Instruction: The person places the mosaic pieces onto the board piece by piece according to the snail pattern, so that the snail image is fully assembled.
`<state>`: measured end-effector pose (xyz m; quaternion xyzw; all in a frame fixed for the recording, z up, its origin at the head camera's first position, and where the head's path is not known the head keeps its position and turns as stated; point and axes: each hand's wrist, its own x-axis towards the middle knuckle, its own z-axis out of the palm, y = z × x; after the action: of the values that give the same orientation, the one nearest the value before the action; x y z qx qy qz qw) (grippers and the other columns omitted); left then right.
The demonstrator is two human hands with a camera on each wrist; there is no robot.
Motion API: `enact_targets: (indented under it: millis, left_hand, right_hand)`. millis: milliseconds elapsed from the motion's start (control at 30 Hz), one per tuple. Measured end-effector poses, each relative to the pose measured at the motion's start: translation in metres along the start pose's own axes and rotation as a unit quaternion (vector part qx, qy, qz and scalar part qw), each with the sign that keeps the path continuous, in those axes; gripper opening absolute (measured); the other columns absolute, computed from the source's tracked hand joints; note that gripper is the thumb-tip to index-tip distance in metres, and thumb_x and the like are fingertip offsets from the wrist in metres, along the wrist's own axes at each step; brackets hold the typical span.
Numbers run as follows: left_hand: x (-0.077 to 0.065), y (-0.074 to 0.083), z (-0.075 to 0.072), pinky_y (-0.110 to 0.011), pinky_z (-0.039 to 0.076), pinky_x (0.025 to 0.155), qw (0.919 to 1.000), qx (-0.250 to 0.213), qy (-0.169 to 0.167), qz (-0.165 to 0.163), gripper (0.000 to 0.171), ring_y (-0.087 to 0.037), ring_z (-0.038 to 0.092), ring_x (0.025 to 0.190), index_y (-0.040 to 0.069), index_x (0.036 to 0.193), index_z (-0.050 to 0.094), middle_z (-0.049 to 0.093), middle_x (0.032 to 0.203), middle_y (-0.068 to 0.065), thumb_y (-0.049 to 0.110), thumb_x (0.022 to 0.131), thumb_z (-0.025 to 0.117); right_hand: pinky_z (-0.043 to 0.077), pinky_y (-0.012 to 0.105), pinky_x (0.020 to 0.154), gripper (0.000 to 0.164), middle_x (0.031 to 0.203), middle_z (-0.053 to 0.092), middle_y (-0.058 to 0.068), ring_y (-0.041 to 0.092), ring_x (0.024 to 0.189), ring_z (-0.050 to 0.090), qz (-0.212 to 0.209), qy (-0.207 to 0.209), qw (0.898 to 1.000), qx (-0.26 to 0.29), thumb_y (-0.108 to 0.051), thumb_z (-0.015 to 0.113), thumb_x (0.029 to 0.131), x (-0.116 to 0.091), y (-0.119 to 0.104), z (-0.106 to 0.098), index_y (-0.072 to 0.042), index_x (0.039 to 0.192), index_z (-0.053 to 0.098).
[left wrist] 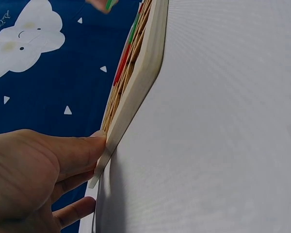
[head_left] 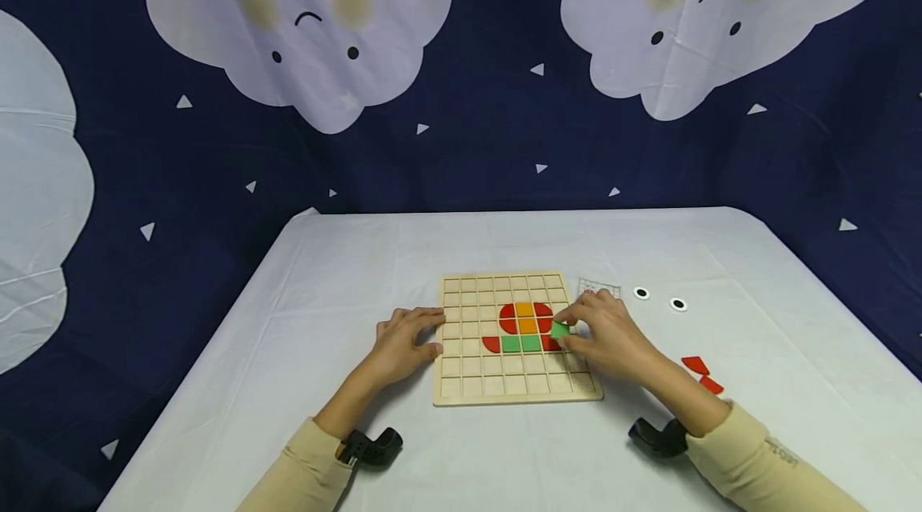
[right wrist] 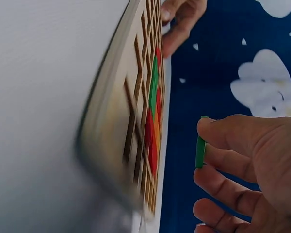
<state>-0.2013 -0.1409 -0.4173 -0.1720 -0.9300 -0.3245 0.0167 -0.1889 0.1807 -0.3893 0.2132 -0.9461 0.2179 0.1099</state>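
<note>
A square wooden grid board point(head_left: 468, 388) lies on the table. Set in its cells are red quarter-round pieces point(head_left: 507, 318), two orange squares point(head_left: 527, 326) and a row of green squares point(head_left: 520, 344) flanked by red pieces. My left hand point(head_left: 402, 342) rests its thumb and fingertips against the board's left edge; the left wrist view shows the thumb point(left wrist: 82, 150) touching the rim. Above the board's right part, my right hand point(head_left: 608, 334) pinches a green square tile point(right wrist: 200, 151) between thumb and fingers. That tile is apart from the board in the right wrist view.
Two round eye pieces point(head_left: 641, 293) lie to the right of the board. Two loose red pieces point(head_left: 695, 366) are nearer the right forearm. A printed sheet point(head_left: 599, 286) sits partly behind the right hand. A dark cloud-print cloth point(head_left: 490, 168) hangs behind the white table point(head_left: 382, 248).
</note>
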Motion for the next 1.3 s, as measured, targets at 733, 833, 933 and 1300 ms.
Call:
enact_targets:
  millis: [733,833,933,1300]
  left_hand:
    - [0.001,-0.002,0.001,-0.051,0.025,0.093,1.0000,0.004,0.001,0.003,0.045,-0.027,0.044,0.119,0.013,0.125,0.062,0.056,0.135,0.001,0.019,0.082,0.071]
    - [0.002,-0.002,0.001,-0.051,0.025,0.093,1.0000,0.005,0.001,0.003,0.045,-0.027,0.045,0.119,0.013,0.125,0.062,0.056,0.135,0.001,0.019,0.081,0.071]
    - [0.002,-0.002,0.001,-0.051,0.025,0.093,1.0000,0.006,0.000,0.003,0.044,-0.027,0.045,0.119,0.013,0.125,0.062,0.056,0.135,0.001,0.020,0.081,0.071]
    - [0.002,-0.002,0.002,-0.052,0.025,0.093,1.0000,0.006,0.000,0.002,0.044,-0.028,0.044,0.120,0.013,0.125,0.062,0.056,0.135,0.001,0.019,0.082,0.071]
  right_hand:
    - [0.032,0.031,0.074,0.025,0.091,0.062,-0.001,0.014,0.083,0.042,-0.046,-0.070,0.996,0.034,-0.024,0.075,0.078,0.060,-0.048,0.048,-0.014,0.101,0.071]
    - [0.033,0.031,0.074,0.024,0.092,0.062,-0.001,0.015,0.083,0.042,-0.036,-0.086,0.995,0.026,-0.025,0.074,0.079,0.064,-0.051,0.049,-0.015,0.101,0.072]
    - [0.033,0.032,0.075,0.023,0.093,0.062,-0.001,0.016,0.083,0.042,-0.030,-0.098,0.994,0.021,-0.025,0.074,0.080,0.067,-0.051,0.050,-0.015,0.100,0.072]
    - [0.032,0.031,0.072,0.020,0.089,0.062,-0.002,0.014,0.080,0.041,-0.032,-0.113,0.993,0.007,-0.026,0.074,0.080,0.071,-0.048,0.055,-0.017,0.098,0.073]
